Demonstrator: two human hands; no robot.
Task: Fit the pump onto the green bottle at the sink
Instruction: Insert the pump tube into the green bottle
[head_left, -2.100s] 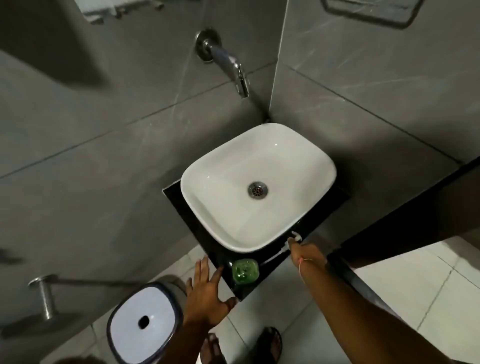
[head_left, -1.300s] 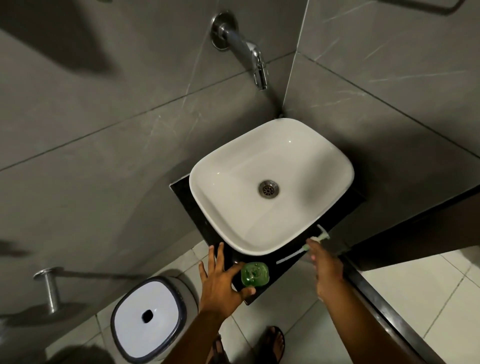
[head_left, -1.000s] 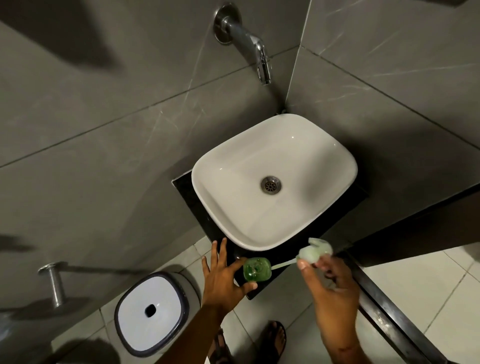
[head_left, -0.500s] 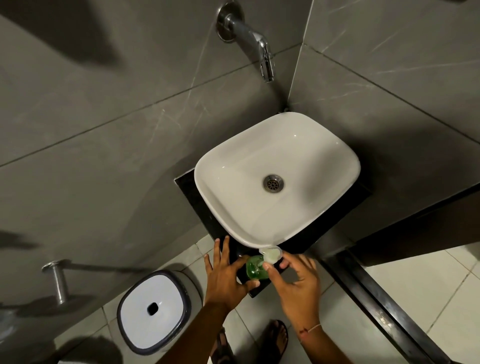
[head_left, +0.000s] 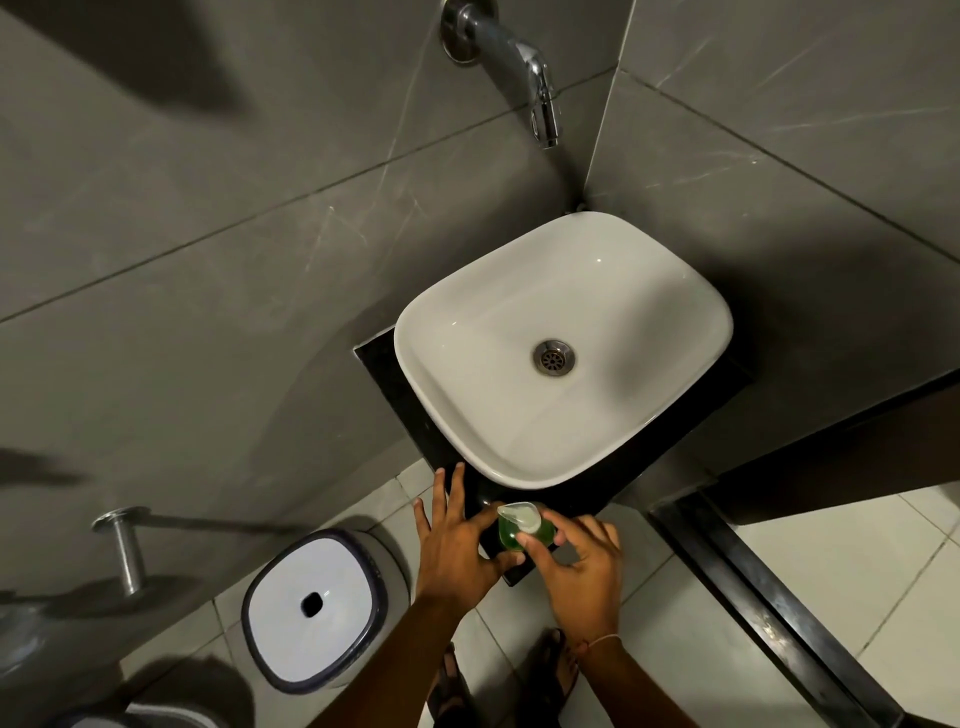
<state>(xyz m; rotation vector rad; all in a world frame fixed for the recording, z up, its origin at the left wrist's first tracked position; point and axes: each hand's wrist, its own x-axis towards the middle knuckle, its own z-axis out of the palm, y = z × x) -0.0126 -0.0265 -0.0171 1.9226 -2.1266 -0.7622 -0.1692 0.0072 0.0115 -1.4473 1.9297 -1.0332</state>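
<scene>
Bottle (head_left: 524, 535) stands on the counter (head_left: 613, 486) corner by the sink (head_left: 563, 358); left hand (head_left: 457, 540) steadies it with fingers loose. Right hand (head_left: 582, 558) pinches the pump (head_left: 521, 517) on its neck. Cross-threading or tipping off the edge looks possible if twisted askew.

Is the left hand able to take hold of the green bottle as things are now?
Probably yes. The left hand already lies against the green bottle on the black counter, and nothing stands between them. The right hand only holds the pump on top.
</scene>
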